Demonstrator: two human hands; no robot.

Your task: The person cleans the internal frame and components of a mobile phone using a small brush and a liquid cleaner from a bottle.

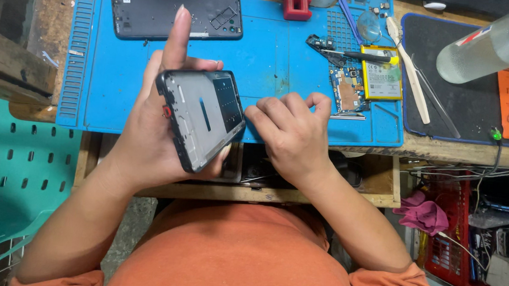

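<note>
Left hand (147, 122) was clamped on the stripped phone frame (202, 118), tilted above the blue mat's (272, 72) near edge, index finger raised; right hand (288, 133) curled shut just beside the frame's edge, contents hidden; best to brace the frame steady and work small.

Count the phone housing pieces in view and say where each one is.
2. One phone frame is held in the left hand; one dark back cover lies at the far end of the blue mat. Others may be hidden.
</note>
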